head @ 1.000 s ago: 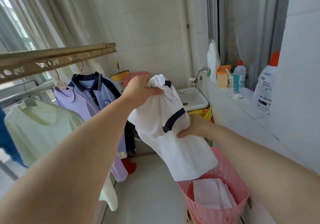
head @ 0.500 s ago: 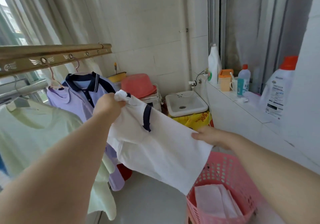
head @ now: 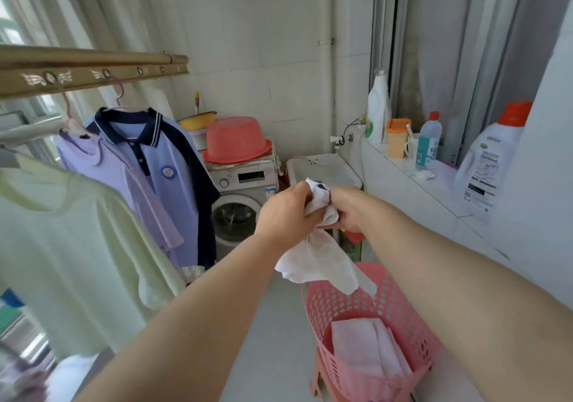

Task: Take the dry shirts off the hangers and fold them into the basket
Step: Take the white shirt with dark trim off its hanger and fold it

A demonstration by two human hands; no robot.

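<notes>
You've got both hands pressed close together above the pink perforated plastic basket (head: 328, 314). Your left hand (head: 288, 212) & right hand (head: 348, 209) each pinch the bunched top of the white navy-trimmed cotton shirt (head: 319, 259). It hangs doubled, tail at the basket's far rim, prob. mid-fold, so it drops straight in. Folded white cloth (head: 362, 345) lies inside the basket. Up-left of the basket, the light-blue polo (head: 161, 165), lilac shirt (head: 102, 165) & pale-green tee (head: 62, 231) hang on hangers, not yet taken.

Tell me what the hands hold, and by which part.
The left hand and right hand both grip the white shirt with navy trim by its bunched upper end; the rest hangs free.
</notes>
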